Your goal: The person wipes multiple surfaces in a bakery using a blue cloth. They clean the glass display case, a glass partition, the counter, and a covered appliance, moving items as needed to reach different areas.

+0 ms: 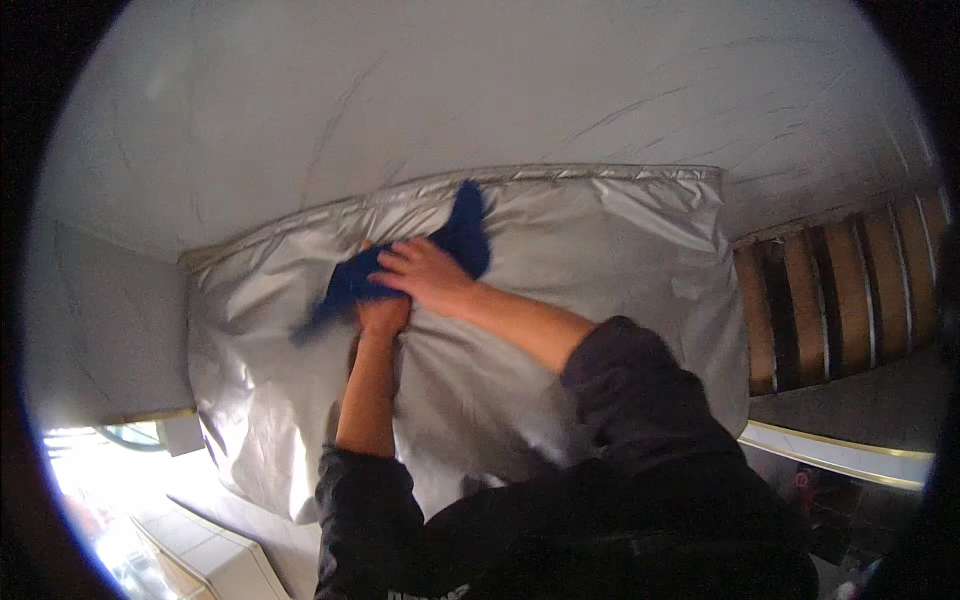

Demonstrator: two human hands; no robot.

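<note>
A dark blue cloth point(463, 236), blurred at its lower left end, is bunched between my two hands. My right hand point(429, 276) lies over the cloth from above, its fingers bent across it. Beneath it, my left hand point(384, 315) is mostly covered by the cloth; the wrist shows, but its fingers are largely hidden. Both hands are in front of a silvery sheet cover point(540, 247), which has a gathered upper edge and many creases. Whether the hands touch this cover I cannot tell.
A grey scuffed surface point(480, 82) spreads above the cover. At right is a row of brown slats point(810, 300) with dark gaps, above a pale strip with a yellowish edge point(847, 448). A white box-like object point(202, 544) stands at lower left in bright light.
</note>
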